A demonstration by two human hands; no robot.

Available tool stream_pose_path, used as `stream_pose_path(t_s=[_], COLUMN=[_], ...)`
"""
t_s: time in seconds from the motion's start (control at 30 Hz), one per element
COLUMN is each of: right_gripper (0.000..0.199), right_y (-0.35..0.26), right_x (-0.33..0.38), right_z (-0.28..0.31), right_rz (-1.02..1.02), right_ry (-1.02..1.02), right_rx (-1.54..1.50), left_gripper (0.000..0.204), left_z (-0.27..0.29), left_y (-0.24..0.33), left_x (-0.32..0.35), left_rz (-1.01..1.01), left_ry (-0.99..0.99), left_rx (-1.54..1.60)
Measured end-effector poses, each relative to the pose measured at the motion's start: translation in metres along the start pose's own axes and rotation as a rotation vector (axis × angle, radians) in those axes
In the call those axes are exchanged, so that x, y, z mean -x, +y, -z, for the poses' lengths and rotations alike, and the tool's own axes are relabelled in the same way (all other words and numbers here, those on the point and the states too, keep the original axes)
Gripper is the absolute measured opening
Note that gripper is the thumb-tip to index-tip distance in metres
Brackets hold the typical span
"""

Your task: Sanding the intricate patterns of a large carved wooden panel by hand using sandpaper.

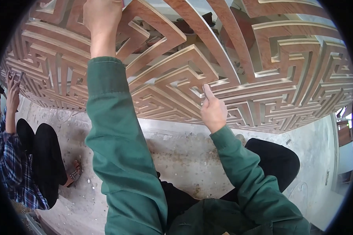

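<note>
A large reddish-brown wooden lattice panel [176, 74], cut in an angular maze pattern with pale edges, stretches across the view in front of me. My left hand [103, 17] reaches over its upper left part, curled closed. The fingers are mostly cut off by the top edge; a sliver of something pink shows beside them, too little to name. My right hand [214, 109] is at the panel's middle, one digit laid along a bar next to a slot. Its other fingers are hidden, seemingly curled at the bars.
At the far left another person [17, 156] in a plaid shirt sits by the panel, with a hand [13, 92] at its edge. The pale, stained concrete floor [184, 164] lies below. Dark objects show through the panel's openings. My dark-trousered knee [274, 160] is under its near edge.
</note>
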State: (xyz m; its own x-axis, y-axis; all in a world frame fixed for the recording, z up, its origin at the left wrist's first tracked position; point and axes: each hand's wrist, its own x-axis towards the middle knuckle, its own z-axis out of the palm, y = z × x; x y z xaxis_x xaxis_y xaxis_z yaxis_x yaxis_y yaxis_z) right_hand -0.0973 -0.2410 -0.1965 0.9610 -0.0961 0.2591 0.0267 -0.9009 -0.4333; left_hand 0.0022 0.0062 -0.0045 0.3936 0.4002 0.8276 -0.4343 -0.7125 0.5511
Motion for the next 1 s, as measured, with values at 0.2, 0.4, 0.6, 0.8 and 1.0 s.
stream_pose_path(t_s=[0.2,0.4,0.6,0.8,1.0], right_gripper=[0.036,0.045,0.039,0.043,0.048], right_y=[0.036,0.037,0.026,0.017,0.010], right_x=[0.002,0.013,0.008,0.007,0.002], right_z=[0.021,0.033,0.022,0.024,0.024], right_rz=[0.017,-0.149,0.176,0.188,0.224], right_ry=[-0.390,-0.258,0.269,0.269,0.159], right_rx=[-0.641,-0.765,-0.444,-0.074,0.155], left_gripper=[0.059,0.058,0.067,0.063,0.065], left_z=[-0.001,-0.004,-0.003,-0.005,-0.005], left_y=[-0.006,0.000,-0.019,-0.019,-0.012], left_x=[-0.002,-0.003,-0.009,-0.010,-0.005], left_rz=[-0.004,0.007,-0.004,0.047,0.026], left_ry=[0.008,0.014,0.015,-0.047,0.006], left_rx=[0.158,0.075,-0.031,0.057,0.054])
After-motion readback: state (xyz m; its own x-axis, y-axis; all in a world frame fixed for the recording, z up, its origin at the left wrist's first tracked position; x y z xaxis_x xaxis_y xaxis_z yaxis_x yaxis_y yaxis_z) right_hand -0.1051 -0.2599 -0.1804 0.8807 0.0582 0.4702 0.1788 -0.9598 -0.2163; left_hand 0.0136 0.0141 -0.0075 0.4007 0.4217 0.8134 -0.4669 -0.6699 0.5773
